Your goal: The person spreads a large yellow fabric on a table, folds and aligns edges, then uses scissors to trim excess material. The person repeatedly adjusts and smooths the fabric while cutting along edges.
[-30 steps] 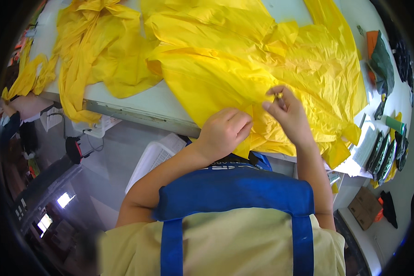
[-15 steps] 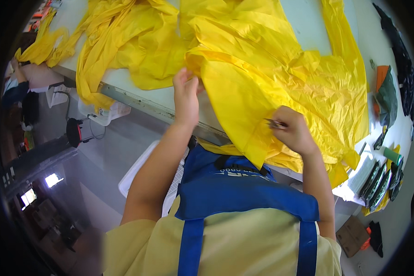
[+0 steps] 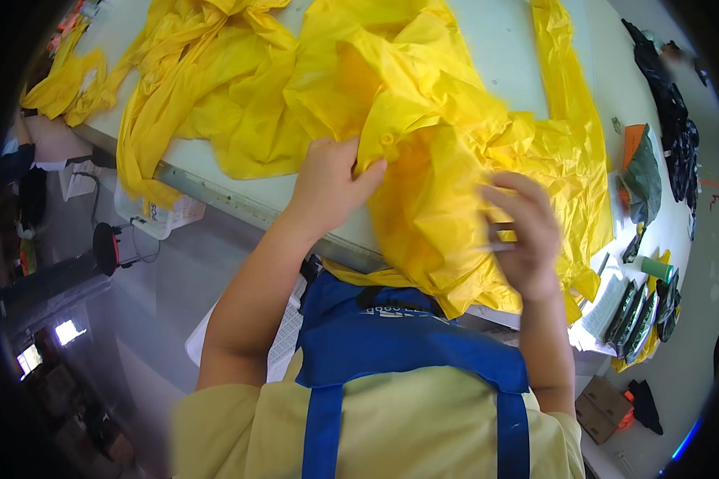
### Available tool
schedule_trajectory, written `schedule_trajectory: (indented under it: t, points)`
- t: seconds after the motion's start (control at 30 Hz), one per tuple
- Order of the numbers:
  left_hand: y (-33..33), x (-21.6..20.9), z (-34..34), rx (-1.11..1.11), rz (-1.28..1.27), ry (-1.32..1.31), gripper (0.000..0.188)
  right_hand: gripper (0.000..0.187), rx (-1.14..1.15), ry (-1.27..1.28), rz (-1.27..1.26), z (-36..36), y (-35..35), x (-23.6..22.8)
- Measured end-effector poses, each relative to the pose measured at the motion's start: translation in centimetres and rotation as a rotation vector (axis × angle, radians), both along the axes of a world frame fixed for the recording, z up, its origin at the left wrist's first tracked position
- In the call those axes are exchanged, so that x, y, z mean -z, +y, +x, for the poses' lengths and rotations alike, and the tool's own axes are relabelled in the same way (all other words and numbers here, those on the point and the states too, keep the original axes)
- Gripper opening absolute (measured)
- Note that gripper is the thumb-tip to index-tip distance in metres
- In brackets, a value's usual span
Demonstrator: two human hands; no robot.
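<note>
Head view: left hand clamped on edge of yellow cloth, near round button; right hand half-curled over cloth, blurred, grip cannot be told. Hands apart. Cloth on white table, draped over front edge. Grey floor below. White bin beneath table; contents unclear

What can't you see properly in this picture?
Head view:
Small, dark thing at the bare right hand: too blurred by motion to name.
Fingers of the bare left hand, except the thumb: hidden behind the shiny, crumpled yellow fabric.
That fabric's far part: cut off by the top edge.
</note>
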State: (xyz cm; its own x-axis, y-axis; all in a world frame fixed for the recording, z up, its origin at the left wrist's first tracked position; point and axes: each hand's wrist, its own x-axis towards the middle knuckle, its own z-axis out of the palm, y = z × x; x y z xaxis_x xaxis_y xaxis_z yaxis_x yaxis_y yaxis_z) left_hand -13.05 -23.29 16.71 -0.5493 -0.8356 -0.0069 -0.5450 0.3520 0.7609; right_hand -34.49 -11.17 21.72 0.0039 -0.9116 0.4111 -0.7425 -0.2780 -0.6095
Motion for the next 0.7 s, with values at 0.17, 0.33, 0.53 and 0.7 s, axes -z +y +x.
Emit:
schedule_trajectory:
  t: [0.17,0.33,0.53,0.7]
  points:
    - [-0.1,-1.0,3.5,0.352,0.055,-0.011,0.022,0.038,-0.324,0.338,-0.236,3.7,-6.4,1.1]
    - [-1.6,-0.7,4.6,-0.046,0.694,0.416,0.033,0.021,-0.504,0.341,-0.133,5.0,-6.5,1.1]
    - [-4.2,1.7,0.0,-0.286,0.502,0.547,0.030,0.011,-0.624,0.445,0.014,6.3,-5.3,2.1]
    - [-4.3,1.1,0.9,-0.371,0.520,0.407,0.026,0.009,-0.647,0.474,0.101,6.0,-5.1,1.5]
